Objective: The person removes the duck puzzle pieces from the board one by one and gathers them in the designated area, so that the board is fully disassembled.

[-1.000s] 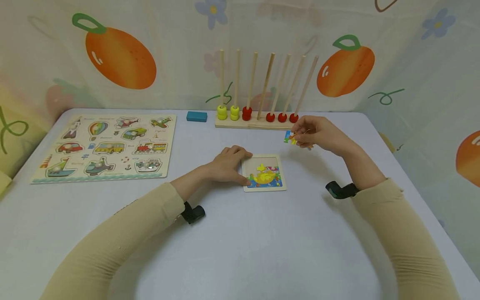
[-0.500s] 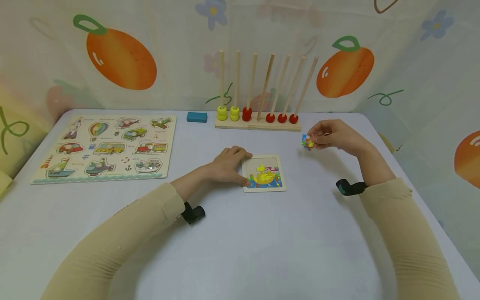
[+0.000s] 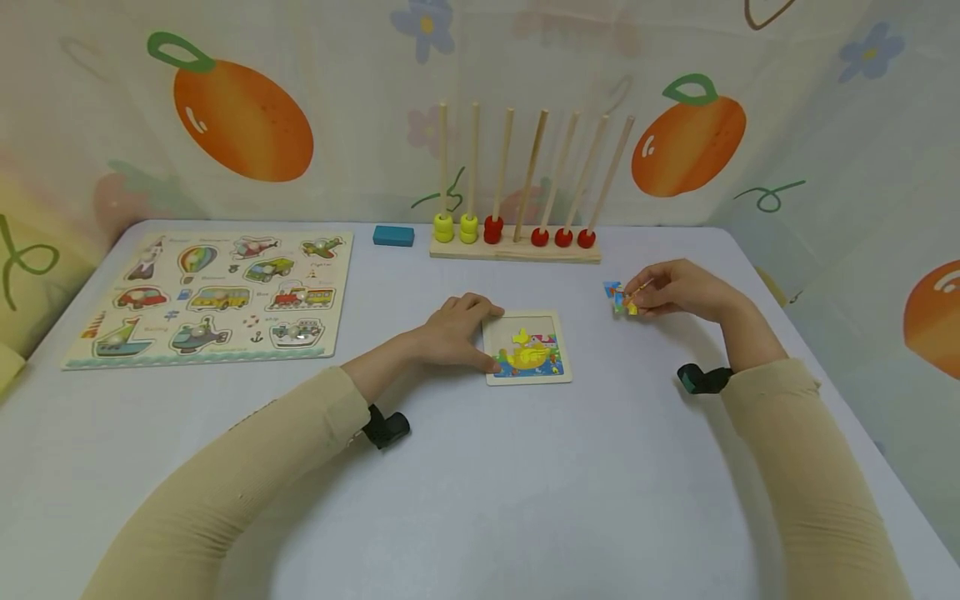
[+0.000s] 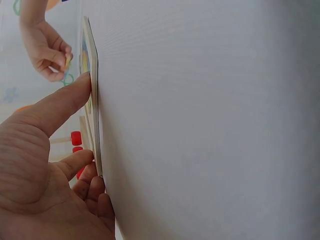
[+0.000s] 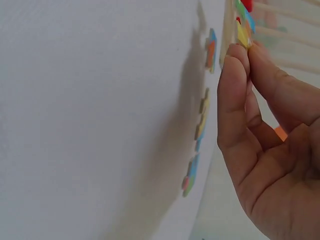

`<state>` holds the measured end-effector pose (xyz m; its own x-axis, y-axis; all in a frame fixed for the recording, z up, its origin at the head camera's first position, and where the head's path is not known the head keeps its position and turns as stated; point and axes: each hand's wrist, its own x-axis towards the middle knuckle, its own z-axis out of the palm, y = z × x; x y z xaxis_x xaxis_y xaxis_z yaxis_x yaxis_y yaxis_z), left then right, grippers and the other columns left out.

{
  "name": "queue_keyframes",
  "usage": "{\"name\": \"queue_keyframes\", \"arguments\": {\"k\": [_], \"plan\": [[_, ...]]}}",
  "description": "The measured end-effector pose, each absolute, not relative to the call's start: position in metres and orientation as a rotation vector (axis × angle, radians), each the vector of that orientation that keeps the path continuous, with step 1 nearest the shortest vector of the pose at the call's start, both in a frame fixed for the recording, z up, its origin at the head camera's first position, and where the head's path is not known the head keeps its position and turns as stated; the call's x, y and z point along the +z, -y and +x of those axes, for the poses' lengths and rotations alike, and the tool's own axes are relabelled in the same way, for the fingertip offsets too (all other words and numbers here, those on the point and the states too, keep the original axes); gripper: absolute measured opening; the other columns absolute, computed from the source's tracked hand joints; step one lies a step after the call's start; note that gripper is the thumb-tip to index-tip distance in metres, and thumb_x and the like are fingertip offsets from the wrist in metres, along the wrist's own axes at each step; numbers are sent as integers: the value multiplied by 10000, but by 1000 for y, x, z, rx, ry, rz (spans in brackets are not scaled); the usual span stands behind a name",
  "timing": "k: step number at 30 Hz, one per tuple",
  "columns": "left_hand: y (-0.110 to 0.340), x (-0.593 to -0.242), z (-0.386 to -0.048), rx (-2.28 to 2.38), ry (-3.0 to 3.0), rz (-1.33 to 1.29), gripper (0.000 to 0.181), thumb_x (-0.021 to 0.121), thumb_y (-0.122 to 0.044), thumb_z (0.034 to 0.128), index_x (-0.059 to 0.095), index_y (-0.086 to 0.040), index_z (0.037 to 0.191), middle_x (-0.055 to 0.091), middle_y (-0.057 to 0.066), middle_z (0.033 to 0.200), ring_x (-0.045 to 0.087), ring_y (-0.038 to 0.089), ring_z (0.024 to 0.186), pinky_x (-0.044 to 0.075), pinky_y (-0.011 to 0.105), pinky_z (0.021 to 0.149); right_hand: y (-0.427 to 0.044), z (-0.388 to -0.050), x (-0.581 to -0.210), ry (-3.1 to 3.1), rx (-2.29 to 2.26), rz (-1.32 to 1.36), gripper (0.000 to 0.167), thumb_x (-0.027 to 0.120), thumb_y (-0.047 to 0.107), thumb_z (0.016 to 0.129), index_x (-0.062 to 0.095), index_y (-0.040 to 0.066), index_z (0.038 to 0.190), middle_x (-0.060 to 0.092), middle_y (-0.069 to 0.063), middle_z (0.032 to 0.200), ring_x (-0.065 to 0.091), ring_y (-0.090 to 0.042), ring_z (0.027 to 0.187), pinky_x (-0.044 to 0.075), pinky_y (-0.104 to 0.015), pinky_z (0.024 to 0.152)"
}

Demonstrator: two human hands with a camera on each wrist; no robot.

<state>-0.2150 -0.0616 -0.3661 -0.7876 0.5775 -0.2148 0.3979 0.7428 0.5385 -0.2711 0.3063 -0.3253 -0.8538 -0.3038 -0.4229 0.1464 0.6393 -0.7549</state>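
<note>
My left hand [image 3: 453, 332] rests on the left side of a small square puzzle tray [image 3: 504, 324]. In the left wrist view, its thumb [image 4: 70, 100] and index finger touch the tray's rim, while the other fingers lie beyond it. A yellow duck picture [image 3: 530, 357] fills the tray's lower part; the upper part shows bare wood. Right of the tray, my right hand [image 3: 678, 290] pinches a puzzle piece [image 3: 619, 297] with blue, green and yellow colours between thumb and fingertips. Several loose puzzle pieces [image 5: 202, 120] lie on the table near that hand, hidden from the head view.
A large vehicle peg puzzle [image 3: 213, 296] lies at the left. Towards the back sit a blue block [image 3: 393, 236] and a wooden bead counter [image 3: 517, 250] with tall pegs and yellow and red beads. A printed cloth [image 3: 360, 100] hangs behind the table [image 3: 480, 500].
My right hand has moved right, then lower towards the table, with the puzzle piece turning in its fingers. The left hand and the puzzle tray stay in place.
</note>
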Motion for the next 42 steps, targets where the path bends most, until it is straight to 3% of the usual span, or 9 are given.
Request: {"name": "queue_keyframes", "arguments": {"k": [12, 22, 42], "plan": [[62, -366, -215, 698, -2566, 750, 819, 744, -424, 812, 397, -135, 1495, 338, 123, 1554, 315, 354, 1399, 292, 536, 1177, -303, -272, -334, -2306, -1078, -134, 391, 634, 98, 945, 530, -121, 1251, 684, 49, 894, 655, -56, 754, 578, -197, 736], [62, -367, -215, 699, -2568, 748, 821, 746, -420, 810, 398, -131, 1495, 344, 122, 1549, 306, 357, 1410, 287, 539, 1182, -300, -274, -336, -2412, -943, -118, 406, 709, 199, 906, 610, -70, 1193, 686, 54, 829, 636, -76, 727, 568, -214, 701], [61, -364, -213, 685, -2570, 741, 822, 753, -416, 808, 401, -131, 1494, 341, 125, 1554, 309, 358, 1411, 298, 536, 1177, -302, -275, -342, -2437, -939, -119, 421, 727, 206, 895, 585, -60, 1189, 669, 74, 824, 609, -72, 718, 560, -203, 682]]}}
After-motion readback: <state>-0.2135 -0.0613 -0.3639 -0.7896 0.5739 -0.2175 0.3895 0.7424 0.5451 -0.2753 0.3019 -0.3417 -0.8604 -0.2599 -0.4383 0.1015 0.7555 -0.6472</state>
